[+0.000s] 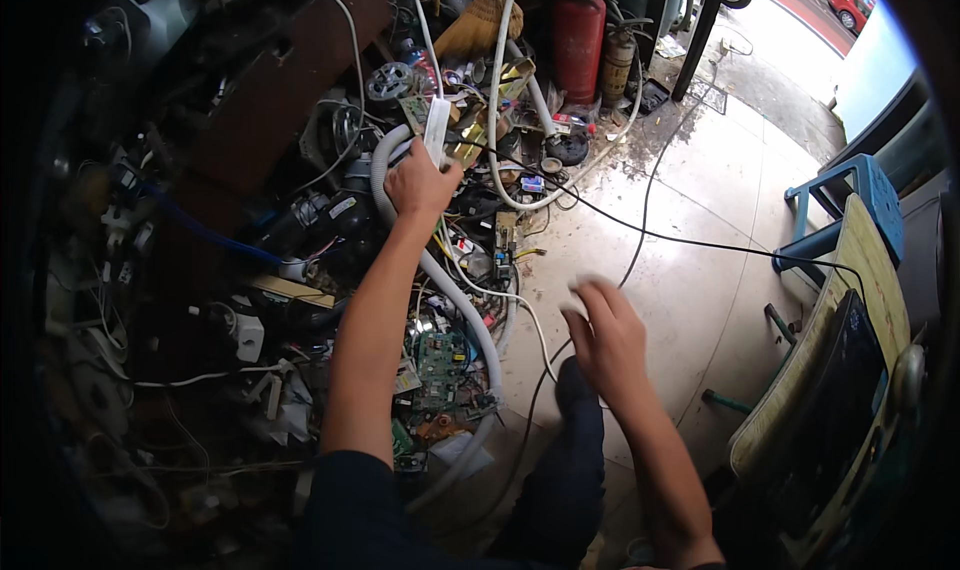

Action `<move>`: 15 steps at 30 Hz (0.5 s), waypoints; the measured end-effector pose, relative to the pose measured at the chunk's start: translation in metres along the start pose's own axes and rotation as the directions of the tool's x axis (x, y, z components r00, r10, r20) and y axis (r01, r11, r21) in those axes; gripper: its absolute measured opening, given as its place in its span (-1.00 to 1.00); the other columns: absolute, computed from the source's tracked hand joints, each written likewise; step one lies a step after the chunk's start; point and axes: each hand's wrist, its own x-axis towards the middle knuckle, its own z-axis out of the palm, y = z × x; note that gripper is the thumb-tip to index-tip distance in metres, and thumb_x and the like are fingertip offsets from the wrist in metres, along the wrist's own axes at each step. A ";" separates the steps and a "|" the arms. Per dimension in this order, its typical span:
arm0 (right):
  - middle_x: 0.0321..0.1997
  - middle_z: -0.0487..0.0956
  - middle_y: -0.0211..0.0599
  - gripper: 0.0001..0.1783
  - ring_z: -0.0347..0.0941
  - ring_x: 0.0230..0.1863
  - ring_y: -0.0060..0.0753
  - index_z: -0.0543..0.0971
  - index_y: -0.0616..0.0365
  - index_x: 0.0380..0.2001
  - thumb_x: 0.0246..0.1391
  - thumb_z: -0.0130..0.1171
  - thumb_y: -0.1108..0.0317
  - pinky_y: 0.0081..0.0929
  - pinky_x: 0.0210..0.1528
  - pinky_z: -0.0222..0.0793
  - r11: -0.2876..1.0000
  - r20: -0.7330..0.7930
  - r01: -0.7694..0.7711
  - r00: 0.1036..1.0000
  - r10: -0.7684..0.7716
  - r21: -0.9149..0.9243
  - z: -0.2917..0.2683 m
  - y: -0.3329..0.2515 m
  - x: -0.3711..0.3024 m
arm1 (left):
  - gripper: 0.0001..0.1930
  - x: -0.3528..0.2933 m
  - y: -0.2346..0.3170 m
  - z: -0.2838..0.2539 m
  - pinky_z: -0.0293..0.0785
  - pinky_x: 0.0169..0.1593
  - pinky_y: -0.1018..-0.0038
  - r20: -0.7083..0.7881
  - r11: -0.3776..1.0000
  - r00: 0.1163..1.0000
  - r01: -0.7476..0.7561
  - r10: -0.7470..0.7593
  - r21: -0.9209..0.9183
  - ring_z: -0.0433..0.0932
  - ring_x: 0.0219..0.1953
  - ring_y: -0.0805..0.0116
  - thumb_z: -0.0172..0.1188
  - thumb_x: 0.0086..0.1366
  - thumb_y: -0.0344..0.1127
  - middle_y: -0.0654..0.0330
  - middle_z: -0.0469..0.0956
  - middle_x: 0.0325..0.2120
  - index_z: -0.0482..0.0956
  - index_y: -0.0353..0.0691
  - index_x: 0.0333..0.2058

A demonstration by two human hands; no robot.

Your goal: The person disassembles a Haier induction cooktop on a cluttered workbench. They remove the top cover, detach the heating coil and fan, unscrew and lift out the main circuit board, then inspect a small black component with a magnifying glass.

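Note:
My left hand [420,180] reaches over a heap of scrap parts and is closed on the lower end of a long white power strip [437,122]. A white cord runs up from the strip's far end. A black cable [570,207] stretches from beside this hand across to the right. Next to the hand curves a grey corrugated hose [381,165], which passes under my forearm. My right hand [606,332] hovers over the pale floor, slightly blurred, with thumb and fingers apart and nothing visible between them.
Circuit boards [440,365], wires and housings cover the left side. A red fire extinguisher [579,45] and a straw broom [480,25] stand at the back. On the right are a blue plastic stool [872,195] and a worn chair [850,240]. Cables cross the tiled floor [690,300].

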 end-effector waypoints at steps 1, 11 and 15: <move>0.16 0.55 0.00 -0.53 0.48 0.17 0.14 0.54 0.23 0.07 0.05 0.36 0.48 -0.08 0.19 0.42 0.992 0.017 0.125 0.992 -0.125 -0.025 0.013 -0.003 0.030 | -0.30 -0.014 -0.002 -0.018 0.56 0.03 0.00 -0.013 1.000 1.000 -0.018 0.018 0.003 0.72 -0.21 -0.19 0.41 0.12 0.11 -0.10 0.74 -0.28 0.50 -0.24 0.11; -0.46 0.63 -0.07 -0.86 0.63 -0.36 0.18 0.50 0.06 -0.23 0.20 0.09 0.27 0.08 -0.32 0.51 0.959 0.307 0.282 0.914 -0.265 -0.010 0.073 -0.016 0.109 | -0.18 -0.132 -0.018 -0.108 0.65 -0.23 -0.01 -0.181 0.944 0.956 -0.266 0.232 -0.197 0.72 -0.33 -0.23 0.57 -0.09 0.07 -0.15 0.71 -0.37 0.57 -0.34 0.10; -0.46 0.65 -0.07 -0.85 0.64 -0.36 0.16 0.56 0.08 -0.32 0.16 0.11 0.26 0.05 -0.32 0.51 0.974 0.368 0.202 0.917 -0.153 -0.098 0.039 -0.054 0.087 | -0.31 -0.158 -0.018 -0.141 0.67 -0.19 0.08 -0.145 0.931 0.962 -0.263 0.233 -0.252 0.75 -0.28 -0.14 0.58 -0.05 -0.06 -0.09 0.74 -0.34 0.62 -0.32 0.03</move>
